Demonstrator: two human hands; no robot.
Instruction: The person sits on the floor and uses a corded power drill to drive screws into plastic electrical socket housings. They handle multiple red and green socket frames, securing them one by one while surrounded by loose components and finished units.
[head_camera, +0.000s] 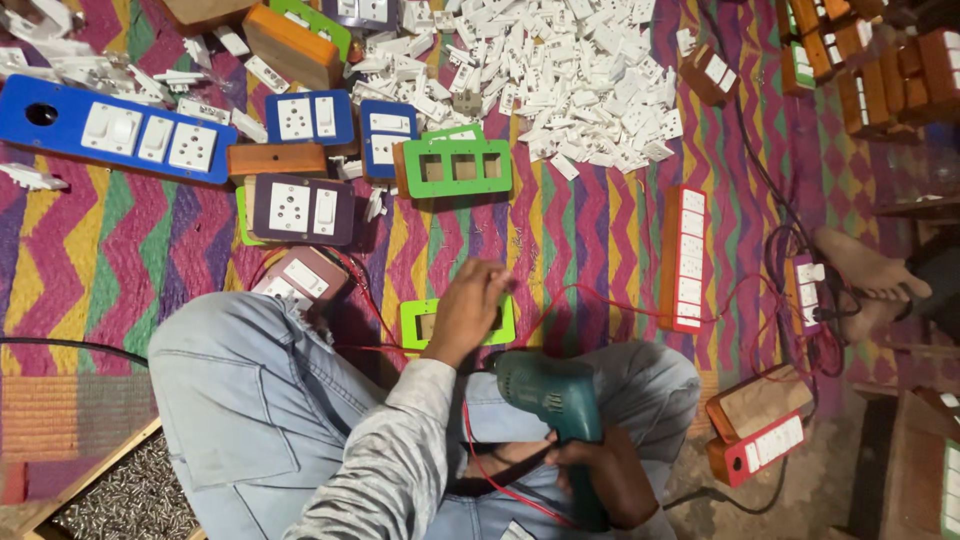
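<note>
Your L hand (467, 305) curls fingers onto green frame (458, 322) just ahead of your knees, R hand (600, 470) clenched on teal drill (553, 400) behind frame.

A big pile of small white plastic switch parts (560, 80) lies at twelve o'clock on the zigzag mat (90, 270) of many colours. At ten o'clock a long blue board (115, 130) with white switches lies near a purple board (300, 210), and a green frame with three holes (455, 168) sits just below the pile. At three o'clock a long orange strip of white sockets (685, 258) lies flat, a bare foot (865, 270) rests beside tangled wires, and a box of little metal screws (130, 500) sits at seven o'clock.
</note>
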